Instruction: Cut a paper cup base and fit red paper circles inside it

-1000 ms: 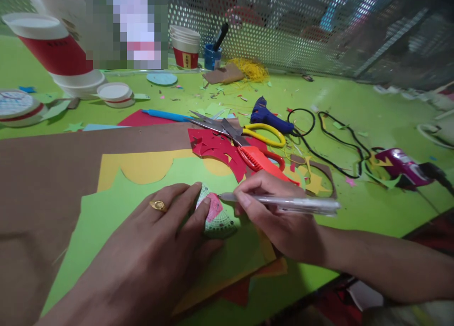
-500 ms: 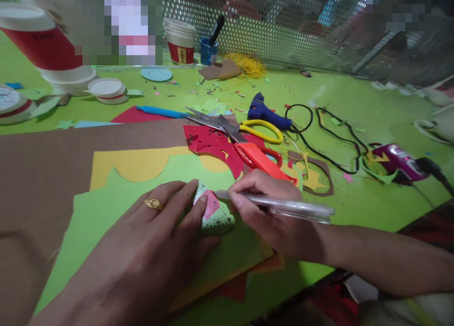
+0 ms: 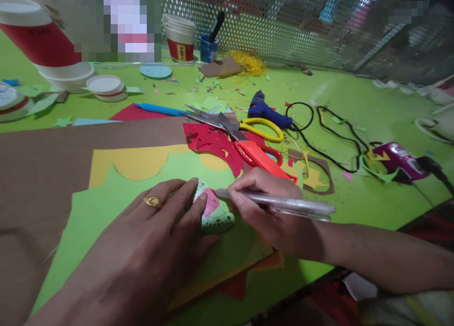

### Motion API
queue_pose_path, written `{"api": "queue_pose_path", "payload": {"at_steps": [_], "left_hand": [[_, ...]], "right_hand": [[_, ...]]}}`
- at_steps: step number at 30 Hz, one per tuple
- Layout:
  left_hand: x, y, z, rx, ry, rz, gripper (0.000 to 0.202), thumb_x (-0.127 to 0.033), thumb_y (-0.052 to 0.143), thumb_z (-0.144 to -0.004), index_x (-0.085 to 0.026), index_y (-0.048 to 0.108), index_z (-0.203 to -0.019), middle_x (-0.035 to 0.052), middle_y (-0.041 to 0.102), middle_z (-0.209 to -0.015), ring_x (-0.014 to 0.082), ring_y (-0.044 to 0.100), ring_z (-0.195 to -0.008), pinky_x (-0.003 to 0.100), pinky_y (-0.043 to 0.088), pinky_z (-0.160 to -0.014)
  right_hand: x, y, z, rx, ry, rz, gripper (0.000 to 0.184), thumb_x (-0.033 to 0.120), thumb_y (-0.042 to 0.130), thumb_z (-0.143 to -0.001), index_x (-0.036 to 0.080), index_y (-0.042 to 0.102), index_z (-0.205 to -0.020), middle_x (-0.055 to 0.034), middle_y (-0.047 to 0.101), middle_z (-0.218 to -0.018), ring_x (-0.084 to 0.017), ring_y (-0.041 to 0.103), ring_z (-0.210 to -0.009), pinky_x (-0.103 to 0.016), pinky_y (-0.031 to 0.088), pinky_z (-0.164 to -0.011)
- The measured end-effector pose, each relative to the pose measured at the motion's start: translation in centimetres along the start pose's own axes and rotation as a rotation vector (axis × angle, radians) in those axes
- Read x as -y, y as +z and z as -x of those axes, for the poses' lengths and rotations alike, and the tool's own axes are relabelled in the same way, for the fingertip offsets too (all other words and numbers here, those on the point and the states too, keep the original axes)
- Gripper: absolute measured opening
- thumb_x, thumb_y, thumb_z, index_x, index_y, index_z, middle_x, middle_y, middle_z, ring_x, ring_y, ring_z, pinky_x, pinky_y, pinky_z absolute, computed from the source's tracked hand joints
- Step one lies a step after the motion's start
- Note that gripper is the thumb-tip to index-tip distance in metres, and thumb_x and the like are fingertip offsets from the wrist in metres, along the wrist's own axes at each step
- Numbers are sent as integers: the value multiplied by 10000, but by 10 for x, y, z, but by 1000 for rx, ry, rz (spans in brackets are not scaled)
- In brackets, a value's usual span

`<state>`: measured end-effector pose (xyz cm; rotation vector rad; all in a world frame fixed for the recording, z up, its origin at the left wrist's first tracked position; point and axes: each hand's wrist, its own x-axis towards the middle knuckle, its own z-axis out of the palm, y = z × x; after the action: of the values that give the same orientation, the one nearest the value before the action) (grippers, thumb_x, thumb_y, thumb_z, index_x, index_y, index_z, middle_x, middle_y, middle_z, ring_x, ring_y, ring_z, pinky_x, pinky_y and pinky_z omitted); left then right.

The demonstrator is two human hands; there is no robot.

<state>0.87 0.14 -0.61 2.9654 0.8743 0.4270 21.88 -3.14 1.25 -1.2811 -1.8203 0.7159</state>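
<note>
A pen with a clear barrel (image 3: 283,204) is gripped in my right hand (image 3: 264,193), its tip touching the edge of a small pink paper piece (image 3: 212,202). That piece shows within a clear protractor (image 3: 220,218), which has curved scale markings. My left hand (image 3: 159,231), with a gold ring on one finger, holds the protractor down with its fingertips and covers its left part. Below both lies a green paper sheet (image 3: 102,212) with a notched top edge, stacked over yellow paper (image 3: 102,163).
Yellow-handled scissors (image 3: 262,129) and a red-handled cutting tool (image 3: 260,158) lie on red paper scraps (image 3: 202,139). Behind are a blue glue gun (image 3: 266,111) with a black cord, a blue pen (image 3: 161,109) and paper cups (image 3: 179,38). Brown card (image 3: 35,165) spreads at left.
Both hands, the pen and the protractor keep nearly the same places. The view has shifted very slightly, and the pen tip stays at the pink piece's edge.
</note>
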Motion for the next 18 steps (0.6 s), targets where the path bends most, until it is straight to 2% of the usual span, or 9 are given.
{"api": "queue_pose_path", "payload": {"at_steps": [7,18], "left_hand": [[2,2,5,-19,33,-20,344,-340,476,-907,-117,597,-1140,160,658,-1139,344,622,-1033,514,543,-848],[5,6,3,-64,64,-52,354,-318,503,-890,-107,560,-1168,174,633,-1146,356,607,-1024,506,534,-826]], "right_hand": [[-2,1,0,1,-2,-24,81,165,561,-901,127,628,-874,1,614,-736,-84,574,-631,-194,457,-582],[-8,1,3,-8,-70,-40,87,129,588,-885,65,646,-884,-8,600,-751,-62,550,-654,-161,439,-620]]}}
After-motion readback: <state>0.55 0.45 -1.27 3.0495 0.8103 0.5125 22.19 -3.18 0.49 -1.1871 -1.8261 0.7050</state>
